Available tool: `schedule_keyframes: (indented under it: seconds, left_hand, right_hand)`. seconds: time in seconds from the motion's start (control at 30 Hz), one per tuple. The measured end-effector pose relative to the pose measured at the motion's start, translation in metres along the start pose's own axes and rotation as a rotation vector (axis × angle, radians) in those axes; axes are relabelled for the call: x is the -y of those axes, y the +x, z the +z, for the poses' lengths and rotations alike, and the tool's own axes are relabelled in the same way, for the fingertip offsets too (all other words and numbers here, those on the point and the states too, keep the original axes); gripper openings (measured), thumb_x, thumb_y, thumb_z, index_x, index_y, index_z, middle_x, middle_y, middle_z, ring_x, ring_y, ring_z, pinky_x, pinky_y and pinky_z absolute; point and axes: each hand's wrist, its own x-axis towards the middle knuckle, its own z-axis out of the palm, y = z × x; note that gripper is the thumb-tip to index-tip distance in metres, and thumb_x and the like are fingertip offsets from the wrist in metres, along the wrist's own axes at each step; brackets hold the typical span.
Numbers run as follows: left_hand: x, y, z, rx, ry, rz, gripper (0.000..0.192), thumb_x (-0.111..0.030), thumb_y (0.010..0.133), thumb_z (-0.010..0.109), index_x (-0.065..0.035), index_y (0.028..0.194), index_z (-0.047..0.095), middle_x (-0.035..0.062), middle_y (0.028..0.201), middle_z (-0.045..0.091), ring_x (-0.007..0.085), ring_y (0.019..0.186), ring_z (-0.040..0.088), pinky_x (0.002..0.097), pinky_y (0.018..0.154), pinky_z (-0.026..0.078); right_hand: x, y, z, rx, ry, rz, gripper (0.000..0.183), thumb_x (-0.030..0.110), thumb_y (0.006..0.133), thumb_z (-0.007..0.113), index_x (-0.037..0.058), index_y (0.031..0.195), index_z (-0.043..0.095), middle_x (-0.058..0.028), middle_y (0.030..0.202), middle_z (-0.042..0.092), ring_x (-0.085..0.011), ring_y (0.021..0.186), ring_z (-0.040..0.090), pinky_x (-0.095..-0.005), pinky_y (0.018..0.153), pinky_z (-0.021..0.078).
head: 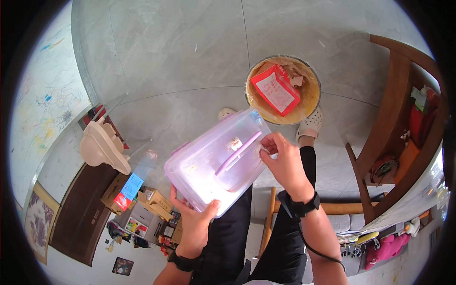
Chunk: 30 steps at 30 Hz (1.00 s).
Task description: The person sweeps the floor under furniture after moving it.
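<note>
My left hand (194,217) grips the near left end of a translucent plastic storage box (199,160), its thumb along the rim. The box is tilted over my legs, and a lavender carry handle (238,154) crosses its lid. A torn, whitish sticker remnant (234,143) clings beside the handle. At the far right part of the lid, the fingers of my right hand (285,160) pinch a small whitish scrap (263,146), mostly hidden by the fingertips. Just beyond the box stands a round, yellow-lined trash bin (309,103), with a red printed packet (276,91) inside.
Beige clogs (310,123) on my feet flank the bin. A wooden shelf unit (381,114) stands on the right. At left are a beige plastic child's chair (103,146) and cardboard boxes (156,203). Small white scraps (321,43) lie on the grey tile floor (171,64).
</note>
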Motion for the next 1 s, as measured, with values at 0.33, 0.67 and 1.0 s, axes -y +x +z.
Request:
schedule_keyframes:
  seconds: [0.33, 0.67, 1.0]
  left_hand:
    - [0.009, -0.005, 0.009, -0.051, -0.009, -0.079, 0.105, -0.006, 0.075, 0.074, -0.012, 0.145, -0.003, 0.0159, 0.134, 0.027, 0.0249, 0.125, 0.035, 0.0415, 0.105, 0.035]
    - [0.013, -0.002, 0.017, -0.098, -0.059, -0.049, 0.102, -0.002, 0.075, 0.074, -0.0143, 0.147, 0.002, 0.0152, 0.135, 0.03, 0.0251, 0.123, 0.039, 0.0405, 0.103, 0.038]
    - [0.002, -0.013, 0.035, -0.094, 0.326, 0.211, 0.1, -0.003, 0.07, 0.072, -0.0168, 0.148, 0.011, 0.0129, 0.135, 0.03, 0.0261, 0.124, 0.035, 0.04, 0.103, 0.035]
  right_hand:
    - [-0.016, 0.013, 0.058, -0.368, -0.077, 0.047, 0.015, 0.001, 0.077, 0.068, 0.0, 0.09, 0.06, -0.0099, 0.081, 0.064, -0.0178, 0.068, 0.065, -0.029, 0.066, 0.0523]
    - [0.007, -0.009, 0.015, -0.345, 0.049, 0.118, 0.014, 0.0, 0.079, 0.065, 0.0021, 0.093, 0.063, -0.0028, 0.075, 0.063, -0.0073, 0.065, 0.057, -0.0229, 0.061, 0.0477]
    - [0.002, -0.019, 0.005, 0.282, -0.31, 0.079, 0.011, 0.001, 0.073, 0.062, -0.0004, 0.084, 0.062, -0.0155, 0.079, 0.066, -0.0346, 0.074, 0.065, -0.0394, 0.069, 0.0524]
